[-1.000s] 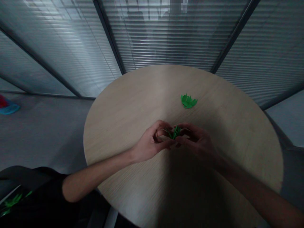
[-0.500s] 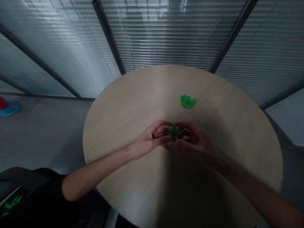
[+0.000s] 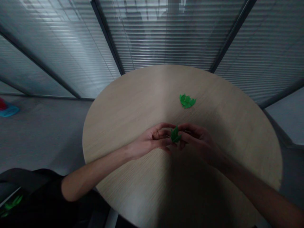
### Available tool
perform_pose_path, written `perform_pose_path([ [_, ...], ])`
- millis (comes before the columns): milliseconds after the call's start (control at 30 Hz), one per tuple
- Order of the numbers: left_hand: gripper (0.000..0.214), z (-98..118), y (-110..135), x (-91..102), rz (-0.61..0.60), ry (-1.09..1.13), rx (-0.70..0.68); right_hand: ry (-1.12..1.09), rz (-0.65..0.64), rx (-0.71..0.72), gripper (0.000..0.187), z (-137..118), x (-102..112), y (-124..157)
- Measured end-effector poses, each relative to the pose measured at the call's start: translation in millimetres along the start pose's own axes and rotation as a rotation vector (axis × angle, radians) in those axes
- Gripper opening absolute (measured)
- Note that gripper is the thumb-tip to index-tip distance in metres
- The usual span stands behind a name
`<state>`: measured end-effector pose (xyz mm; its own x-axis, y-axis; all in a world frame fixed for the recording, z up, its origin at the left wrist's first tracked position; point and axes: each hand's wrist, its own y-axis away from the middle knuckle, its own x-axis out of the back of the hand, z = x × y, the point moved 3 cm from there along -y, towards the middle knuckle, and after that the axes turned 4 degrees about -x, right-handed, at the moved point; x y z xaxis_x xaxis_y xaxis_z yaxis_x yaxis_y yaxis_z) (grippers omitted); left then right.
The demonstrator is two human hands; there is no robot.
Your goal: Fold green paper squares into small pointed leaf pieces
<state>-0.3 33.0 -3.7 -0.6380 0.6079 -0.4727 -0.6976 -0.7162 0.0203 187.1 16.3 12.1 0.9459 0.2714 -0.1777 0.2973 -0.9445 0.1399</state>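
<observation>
Over the middle of the round wooden table [image 3: 133, 104], a small green folded-paper piece with pointed, petal-like tips [image 3: 175, 135] is held between both hands. My left hand [image 3: 156, 137] pinches its left side with thumb and fingers. From the other side my right hand [image 3: 196, 137] grips it, thumb and index finger closed on its right edge. Farther back on the tabletop lies a green folded-paper lotus shape [image 3: 187, 101] with several pointed petals, untouched by either hand.
Glass partitions with blinds [image 3: 166, 41] stand just behind the table's far edge. A dark chair [image 3: 28, 177] is at the lower left. On the floor at far left sits a blue and red object [image 3: 9, 110]. My shadow darkens the table's front right.
The held green paper piece has turned, and its tips now lean differently. My right thumb has moved up onto its right side. The lotus shape behind stays in place.
</observation>
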Motion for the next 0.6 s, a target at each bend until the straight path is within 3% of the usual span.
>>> perform_pose_path([
  [233, 0.044, 0.1, 1.9, 1.3, 0.001, 0.025, 0.045, 0.043, -0.099, -0.022, 0.02, -5.7, -1.6, 0.5],
  [400, 0.046, 3.0, 2.3, -0.8, -0.034, -0.06, 0.009, 0.154, -0.048, -0.029, 0.022, -5.3, -1.8, 2.0],
  [467, 0.045, 7.7, 2.1, -0.5, 0.006, -0.183, -0.077, 0.179, -0.008, -0.016, 0.024, -3.2, -0.9, 1.9],
  [600, 0.025, 24.4, 4.6, 1.2, 0.231, -0.54, -0.35, 0.213, -0.003, 0.03, 0.023, -0.6, -2.4, 1.3],
])
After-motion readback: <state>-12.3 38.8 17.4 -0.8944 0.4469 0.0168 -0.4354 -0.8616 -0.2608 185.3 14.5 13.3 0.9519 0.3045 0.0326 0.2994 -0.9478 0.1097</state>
